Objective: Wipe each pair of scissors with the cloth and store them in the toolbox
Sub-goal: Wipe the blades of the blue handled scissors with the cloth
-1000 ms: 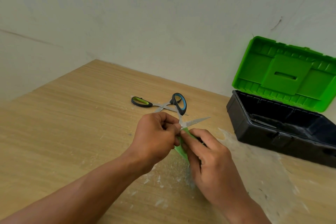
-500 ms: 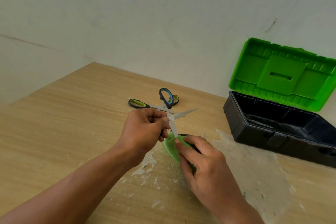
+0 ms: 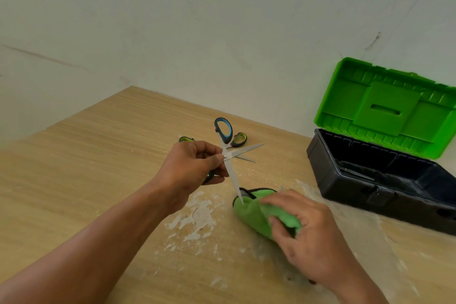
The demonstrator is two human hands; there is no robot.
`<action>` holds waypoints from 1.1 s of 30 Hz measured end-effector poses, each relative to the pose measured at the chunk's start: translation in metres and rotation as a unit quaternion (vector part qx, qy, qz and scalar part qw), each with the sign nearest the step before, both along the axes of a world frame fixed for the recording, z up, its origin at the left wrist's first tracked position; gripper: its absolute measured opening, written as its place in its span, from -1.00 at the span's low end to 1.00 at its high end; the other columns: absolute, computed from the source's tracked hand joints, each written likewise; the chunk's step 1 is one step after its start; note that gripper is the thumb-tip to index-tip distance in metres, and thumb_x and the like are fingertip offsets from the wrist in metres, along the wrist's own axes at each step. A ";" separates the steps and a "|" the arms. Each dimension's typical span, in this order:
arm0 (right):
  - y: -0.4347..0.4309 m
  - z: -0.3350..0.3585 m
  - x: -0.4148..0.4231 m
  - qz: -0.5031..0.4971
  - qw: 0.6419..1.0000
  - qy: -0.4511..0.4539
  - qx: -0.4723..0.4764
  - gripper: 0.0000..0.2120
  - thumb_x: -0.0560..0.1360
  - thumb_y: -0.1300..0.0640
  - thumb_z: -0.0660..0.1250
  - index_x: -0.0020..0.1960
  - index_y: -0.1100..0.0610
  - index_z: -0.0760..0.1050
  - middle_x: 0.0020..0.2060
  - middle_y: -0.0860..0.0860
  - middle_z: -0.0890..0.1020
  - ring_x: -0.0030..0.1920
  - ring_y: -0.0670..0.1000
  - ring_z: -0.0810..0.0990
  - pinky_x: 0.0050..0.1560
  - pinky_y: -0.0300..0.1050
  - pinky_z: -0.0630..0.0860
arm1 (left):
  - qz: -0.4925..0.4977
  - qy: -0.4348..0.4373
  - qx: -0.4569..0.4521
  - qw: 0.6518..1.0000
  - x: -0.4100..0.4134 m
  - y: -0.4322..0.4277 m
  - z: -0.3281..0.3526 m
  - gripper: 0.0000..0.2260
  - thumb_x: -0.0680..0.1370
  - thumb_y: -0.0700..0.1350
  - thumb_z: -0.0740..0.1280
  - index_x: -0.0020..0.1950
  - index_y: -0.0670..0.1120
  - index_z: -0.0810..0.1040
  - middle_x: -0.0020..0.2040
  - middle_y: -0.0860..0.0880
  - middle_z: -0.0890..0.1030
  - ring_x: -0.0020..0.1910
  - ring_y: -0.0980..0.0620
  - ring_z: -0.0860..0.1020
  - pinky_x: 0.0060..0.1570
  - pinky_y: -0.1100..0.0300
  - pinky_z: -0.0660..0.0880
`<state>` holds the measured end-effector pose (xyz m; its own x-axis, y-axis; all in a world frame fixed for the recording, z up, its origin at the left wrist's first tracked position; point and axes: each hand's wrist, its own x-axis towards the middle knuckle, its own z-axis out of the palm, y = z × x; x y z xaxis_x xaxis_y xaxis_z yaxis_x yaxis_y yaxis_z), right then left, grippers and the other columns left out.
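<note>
Pale wood-grain tabletop (image 3: 81, 170), white-smeared, against plain wall (image 3: 197, 20). Left hand (image 3: 192, 168) clamped on open blue-handled scissors (image 3: 228, 153); right hand (image 3: 311, 232) gripping green cloth (image 3: 251, 212); open black-and-green plastic toolbox (image 3: 370, 175) far right.

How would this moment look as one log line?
left hand: holds open blue scissors | right hand: grips green cloth | toolbox: open

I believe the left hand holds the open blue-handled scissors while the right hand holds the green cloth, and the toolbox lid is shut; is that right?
Not quite: the head view shows the toolbox lid open. The left hand does hold the open blue-handled scissors, and the right hand the green cloth.
</note>
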<state>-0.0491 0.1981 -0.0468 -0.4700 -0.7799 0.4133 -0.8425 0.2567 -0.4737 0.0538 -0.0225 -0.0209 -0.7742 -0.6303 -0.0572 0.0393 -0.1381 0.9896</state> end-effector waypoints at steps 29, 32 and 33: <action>-0.027 -0.005 0.024 0.042 0.990 0.016 -0.137 -0.68 0.50 0.32 0.41 0.23 0.13 0.67 0.06 -0.12 0.69 0.09 -0.17 0.66 0.05 -0.38 0.56 | -0.085 0.003 -0.014 0.996 0.002 0.023 -0.002 -0.91 0.56 -0.34 0.36 -0.08 -0.23 0.66 -0.36 -0.12 0.63 -0.46 0.04 0.57 -0.42 0.24 0.55; -0.027 -0.002 0.023 0.035 0.990 0.019 -0.134 -0.67 0.50 0.34 0.43 0.22 0.12 0.67 0.05 -0.13 0.69 0.09 -0.19 0.66 0.06 -0.39 0.55 | -0.085 0.002 -0.014 0.996 0.002 0.023 -0.002 -0.91 0.55 -0.34 0.37 -0.09 -0.23 0.66 -0.37 -0.12 0.63 -0.47 0.04 0.56 -0.44 0.25 0.54; -0.029 -0.002 0.022 0.026 0.990 0.026 -0.135 -0.66 0.50 0.38 0.44 0.23 0.13 0.67 0.06 -0.12 0.69 0.10 -0.19 0.65 0.08 -0.39 0.55 | -0.090 0.001 -0.021 0.996 0.002 0.023 -0.002 -0.92 0.56 -0.33 0.37 -0.07 -0.24 0.66 -0.37 -0.14 0.62 -0.47 0.04 0.56 -0.43 0.25 0.54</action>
